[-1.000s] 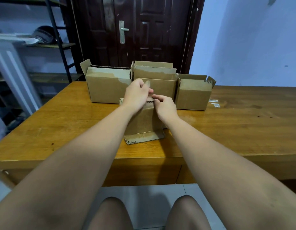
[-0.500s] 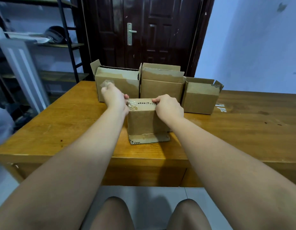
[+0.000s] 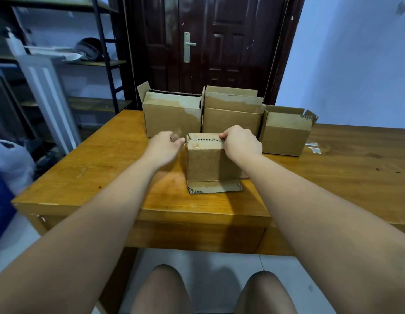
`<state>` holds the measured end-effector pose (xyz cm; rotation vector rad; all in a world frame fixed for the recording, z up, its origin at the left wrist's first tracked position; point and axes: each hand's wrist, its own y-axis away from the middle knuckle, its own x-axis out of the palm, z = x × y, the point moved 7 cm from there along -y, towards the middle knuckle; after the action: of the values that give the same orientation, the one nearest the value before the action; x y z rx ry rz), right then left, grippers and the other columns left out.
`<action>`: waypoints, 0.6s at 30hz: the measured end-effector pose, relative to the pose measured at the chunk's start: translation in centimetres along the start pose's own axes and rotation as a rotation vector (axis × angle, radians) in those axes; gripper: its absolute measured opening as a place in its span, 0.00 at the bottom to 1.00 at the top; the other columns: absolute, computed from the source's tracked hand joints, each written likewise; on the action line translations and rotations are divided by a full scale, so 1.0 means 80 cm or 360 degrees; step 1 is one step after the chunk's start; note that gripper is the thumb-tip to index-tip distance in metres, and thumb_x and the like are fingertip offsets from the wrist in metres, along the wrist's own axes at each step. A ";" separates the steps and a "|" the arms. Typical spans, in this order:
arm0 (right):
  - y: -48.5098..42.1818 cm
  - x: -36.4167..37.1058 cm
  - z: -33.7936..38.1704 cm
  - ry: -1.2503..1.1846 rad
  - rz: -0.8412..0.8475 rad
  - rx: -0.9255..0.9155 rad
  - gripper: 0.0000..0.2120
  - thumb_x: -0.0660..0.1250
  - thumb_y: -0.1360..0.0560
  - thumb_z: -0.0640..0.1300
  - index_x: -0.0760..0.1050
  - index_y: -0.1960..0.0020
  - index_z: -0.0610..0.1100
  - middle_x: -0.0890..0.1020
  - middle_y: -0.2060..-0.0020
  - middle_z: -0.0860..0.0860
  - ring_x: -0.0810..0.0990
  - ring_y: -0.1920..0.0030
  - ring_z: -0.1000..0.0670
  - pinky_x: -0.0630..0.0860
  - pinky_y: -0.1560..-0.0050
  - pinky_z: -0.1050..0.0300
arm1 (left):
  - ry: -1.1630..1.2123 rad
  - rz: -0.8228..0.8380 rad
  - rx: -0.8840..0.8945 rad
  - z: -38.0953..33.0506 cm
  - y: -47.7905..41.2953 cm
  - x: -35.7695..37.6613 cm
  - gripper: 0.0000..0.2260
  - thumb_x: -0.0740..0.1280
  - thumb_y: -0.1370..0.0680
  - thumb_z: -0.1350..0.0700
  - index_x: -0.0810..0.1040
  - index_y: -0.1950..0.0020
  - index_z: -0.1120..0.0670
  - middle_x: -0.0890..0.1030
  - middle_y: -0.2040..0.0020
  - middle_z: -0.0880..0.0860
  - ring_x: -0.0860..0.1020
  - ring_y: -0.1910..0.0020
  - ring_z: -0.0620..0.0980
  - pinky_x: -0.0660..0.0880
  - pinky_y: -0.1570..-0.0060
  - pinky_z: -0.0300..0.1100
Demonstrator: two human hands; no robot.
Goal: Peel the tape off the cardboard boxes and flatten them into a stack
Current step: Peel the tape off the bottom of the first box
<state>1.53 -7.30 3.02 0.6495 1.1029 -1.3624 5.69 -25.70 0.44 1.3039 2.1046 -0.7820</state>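
A small brown cardboard box (image 3: pixel 208 163) stands upright on the wooden table (image 3: pixel 106 175), near the front, with one bottom flap splayed toward me. My right hand (image 3: pixel 241 141) grips the right end of its top edge. My left hand (image 3: pixel 165 147) is blurred at the box's top left corner, with a strip of clear tape (image 3: pixel 177 134) pinched in its fingers. A small glossy patch of tape (image 3: pixel 196 145) still sticks to the box's top front.
Three larger open boxes stand in a row behind: left (image 3: pixel 172 116), middle (image 3: pixel 231 116), right (image 3: pixel 285 132). Peeled tape scraps (image 3: pixel 312 147) lie on the table beside the right box. A dark door and a metal shelf stand beyond the table.
My left hand pulled tape from the middle of the box top out to the left, then came back down to the box's left corner. My right hand kept its grip on the top edge.
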 end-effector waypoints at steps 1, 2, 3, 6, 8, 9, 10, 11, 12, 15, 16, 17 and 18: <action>0.001 0.000 0.000 0.0008 0.0004 -0.0004 0.17 0.59 0.20 0.40 0.75 0.34 0.50 0.79 0.44 0.45 0.77 0.46 0.43 0.77 0.48 0.47 | 0.0001 0.0034 -0.0020 0.007 0.000 0.006 0.16 0.59 0.18 0.51 0.79 0.43 0.61 0.81 0.55 0.56 0.76 0.57 0.55 0.70 0.60 0.43; 0.001 0.000 0.000 0.0014 0.0010 -0.0006 0.17 0.58 0.20 0.40 0.74 0.34 0.50 0.79 0.43 0.45 0.77 0.46 0.43 0.77 0.47 0.47 | 0.0051 0.0056 -0.0045 0.010 0.003 0.008 0.17 0.58 0.18 0.50 0.80 0.48 0.62 0.80 0.60 0.55 0.74 0.62 0.54 0.67 0.65 0.42; 0.002 0.000 0.001 0.0019 0.0014 -0.0008 0.18 0.58 0.20 0.39 0.74 0.34 0.51 0.79 0.43 0.45 0.77 0.46 0.43 0.77 0.47 0.47 | 0.0111 0.0042 -0.0053 0.013 0.004 0.009 0.17 0.58 0.18 0.50 0.81 0.53 0.61 0.80 0.63 0.55 0.72 0.66 0.52 0.64 0.68 0.42; 0.002 0.000 0.001 0.0020 0.0027 -0.0001 0.18 0.58 0.20 0.39 0.74 0.33 0.51 0.79 0.43 0.45 0.77 0.46 0.42 0.77 0.47 0.46 | 0.0225 0.0007 -0.0056 0.013 0.011 0.014 0.15 0.61 0.19 0.51 0.78 0.61 0.57 0.73 0.69 0.52 0.67 0.69 0.51 0.60 0.69 0.43; 0.002 0.000 0.001 0.0019 0.0034 0.0004 0.18 0.58 0.20 0.39 0.74 0.34 0.51 0.79 0.43 0.44 0.77 0.46 0.42 0.77 0.46 0.46 | 0.0323 -0.0014 -0.0129 0.014 0.012 0.019 0.13 0.62 0.20 0.51 0.76 0.63 0.56 0.70 0.70 0.51 0.67 0.67 0.52 0.59 0.68 0.44; 0.002 0.000 0.001 0.0019 0.0034 0.0005 0.18 0.58 0.20 0.39 0.74 0.34 0.51 0.79 0.43 0.44 0.77 0.46 0.42 0.76 0.46 0.46 | 0.0396 -0.0012 -0.0178 0.015 0.013 0.022 0.12 0.62 0.21 0.51 0.75 0.62 0.55 0.71 0.69 0.51 0.67 0.65 0.52 0.60 0.67 0.43; 0.003 0.000 0.001 0.0016 0.0035 0.0007 0.18 0.57 0.21 0.39 0.74 0.34 0.51 0.79 0.43 0.44 0.77 0.45 0.41 0.76 0.46 0.46 | 0.0512 0.0001 -0.0252 0.016 0.015 0.025 0.10 0.62 0.21 0.50 0.76 0.59 0.54 0.73 0.66 0.52 0.69 0.63 0.52 0.64 0.65 0.43; 0.003 0.000 0.000 0.0013 0.0032 0.0008 0.18 0.57 0.20 0.39 0.74 0.34 0.51 0.79 0.43 0.44 0.77 0.45 0.41 0.76 0.46 0.46 | 0.0691 0.0030 -0.0348 0.018 0.018 0.029 0.10 0.62 0.21 0.49 0.77 0.53 0.54 0.75 0.62 0.52 0.71 0.60 0.53 0.68 0.60 0.43; 0.003 0.000 0.000 0.0014 0.0032 0.0007 0.18 0.58 0.20 0.39 0.74 0.34 0.51 0.79 0.43 0.44 0.78 0.46 0.42 0.76 0.47 0.47 | 0.0885 0.0048 -0.0456 0.022 0.021 0.033 0.13 0.62 0.22 0.46 0.77 0.46 0.54 0.76 0.57 0.52 0.73 0.57 0.53 0.71 0.55 0.45; 0.002 0.001 -0.003 0.0015 0.0033 0.0010 0.18 0.58 0.20 0.40 0.74 0.33 0.50 0.79 0.43 0.45 0.78 0.46 0.42 0.76 0.48 0.48 | 0.1059 -0.0082 -0.0625 0.045 0.026 0.033 0.19 0.66 0.22 0.48 0.74 0.35 0.56 0.77 0.45 0.51 0.74 0.45 0.54 0.71 0.40 0.49; 0.001 0.002 -0.004 0.0010 0.0033 0.0022 0.18 0.58 0.20 0.40 0.74 0.33 0.50 0.79 0.43 0.45 0.78 0.46 0.42 0.76 0.48 0.48 | 0.1029 -0.0118 -0.0612 0.051 0.024 0.032 0.14 0.66 0.22 0.49 0.76 0.41 0.55 0.78 0.47 0.51 0.74 0.44 0.54 0.71 0.40 0.49; 0.000 0.002 -0.004 0.0006 0.0030 0.0030 0.18 0.58 0.20 0.40 0.74 0.33 0.50 0.79 0.43 0.45 0.78 0.46 0.42 0.76 0.48 0.48 | 0.1019 -0.0129 -0.0604 0.054 0.026 0.030 0.08 0.66 0.22 0.48 0.76 0.51 0.52 0.77 0.53 0.50 0.74 0.47 0.53 0.71 0.43 0.48; -0.001 0.002 -0.004 0.0002 0.0027 0.0034 0.17 0.58 0.20 0.40 0.74 0.33 0.50 0.79 0.43 0.45 0.78 0.46 0.42 0.76 0.49 0.48 | 0.1026 -0.0126 -0.0589 0.053 0.028 0.030 0.08 0.63 0.21 0.48 0.73 0.55 0.51 0.75 0.58 0.49 0.74 0.52 0.52 0.72 0.45 0.49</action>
<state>1.40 -7.08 2.78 0.6739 1.0830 -1.3608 7.43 -26.48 -4.58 1.3837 2.6384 0.0386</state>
